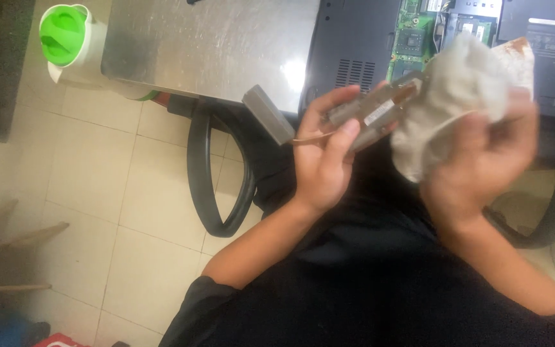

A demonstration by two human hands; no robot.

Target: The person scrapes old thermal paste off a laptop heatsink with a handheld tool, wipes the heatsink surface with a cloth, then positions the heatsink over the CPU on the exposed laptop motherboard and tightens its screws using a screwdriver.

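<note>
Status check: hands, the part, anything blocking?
Left hand grips metal heatsink part. Right hand presses white cloth on its end. Opened laptop behind, nothing blocking.

Gleaming: brushed steel of the desk (226, 45), scratched and throwing back a glare. Looking dull and grey: metal of the heatsink part (370, 112), with a thin coppery pipe. Appearing soft, crumpled and matt: off-white cloth (457, 90). Showing matt dark plastic: the opened laptop (354, 45), around a glossy green circuit board (412, 38).

Left hand (321, 160) and right hand (483, 164), fingers curled.
</note>
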